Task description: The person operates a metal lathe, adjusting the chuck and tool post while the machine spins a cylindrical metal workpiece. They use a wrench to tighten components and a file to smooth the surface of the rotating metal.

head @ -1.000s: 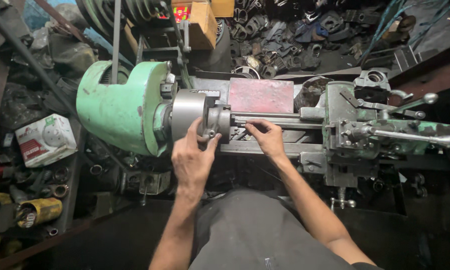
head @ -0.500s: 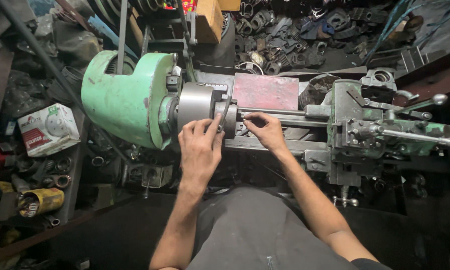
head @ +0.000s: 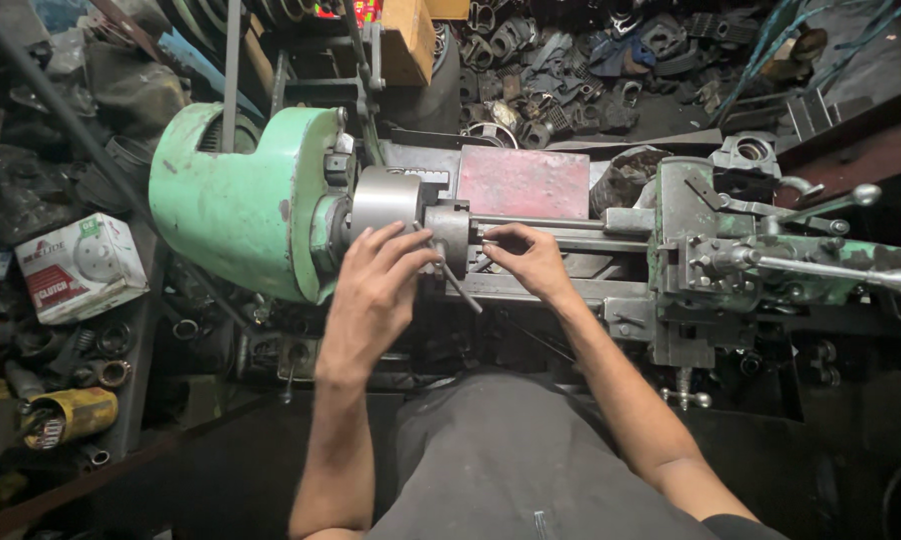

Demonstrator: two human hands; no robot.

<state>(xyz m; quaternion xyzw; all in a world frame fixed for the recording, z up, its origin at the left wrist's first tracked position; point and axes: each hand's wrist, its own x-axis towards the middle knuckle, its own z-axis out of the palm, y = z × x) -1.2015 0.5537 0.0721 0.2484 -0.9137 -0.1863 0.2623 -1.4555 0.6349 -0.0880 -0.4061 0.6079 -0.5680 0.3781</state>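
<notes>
At the centre of the frame the left hand (head: 376,290) lies over the round grey steel chuck (head: 391,205) of the green-painted metal lathe (head: 246,200), its fingers (head: 396,250) spread and curled loosely against the chuck's front, near a thin dark key handle (head: 461,287) that slants down from the chuck body. Whether they grip the handle I cannot tell. The right hand (head: 531,262) sits just right of the chuck, fingers pinched around the slim dark steel bar (head: 541,222) held in its jaws. The work in hand looks like setting the bar in the chuck; steadying it while tightening seems called for. To the right stands the grey-green carriage with long levers (head: 771,265); a white cardboard box (head: 76,265) sits at left, and a pile of dark scrap metal parts (head: 591,50) fills the top.
</notes>
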